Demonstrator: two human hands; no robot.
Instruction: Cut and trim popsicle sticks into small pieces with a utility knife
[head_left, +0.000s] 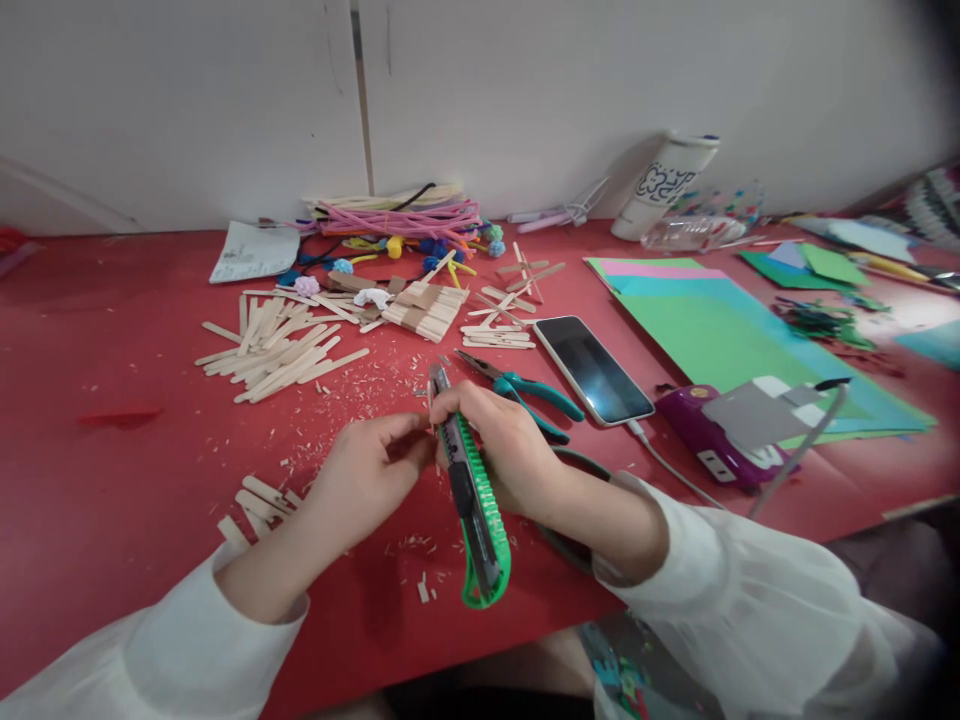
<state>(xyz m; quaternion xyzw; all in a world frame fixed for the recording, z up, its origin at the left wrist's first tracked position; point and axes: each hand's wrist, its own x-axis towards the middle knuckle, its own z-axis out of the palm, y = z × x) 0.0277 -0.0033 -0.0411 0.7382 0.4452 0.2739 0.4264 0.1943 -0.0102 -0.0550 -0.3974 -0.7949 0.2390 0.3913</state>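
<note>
In my right hand point(499, 440) is a green box cutter point(480, 510), fingers wrapped round it, its metal tip pointing away from me. Close beside its front end, my left hand point(379, 465) pinches a thin wooden stick point(431, 400), seen edge-on and mostly hidden by the fingers. Wood shavings point(345, 400) are scattered over the red table around both hands. Several short wooden sticks point(259, 505) lie by my left wrist, partly covered by the forearm. Just beyond my right hand rest teal-handled pliers point(536, 390).
Loose craft sticks point(281, 345) and a banded bundle point(427, 308) lie ahead, before pink pipe cleaners point(405, 218). To the right are a phone point(592, 368) on a cable, a purple device point(697, 430), coloured paper point(720, 320) and a white tumbler point(664, 185) leaning on the wall.
</note>
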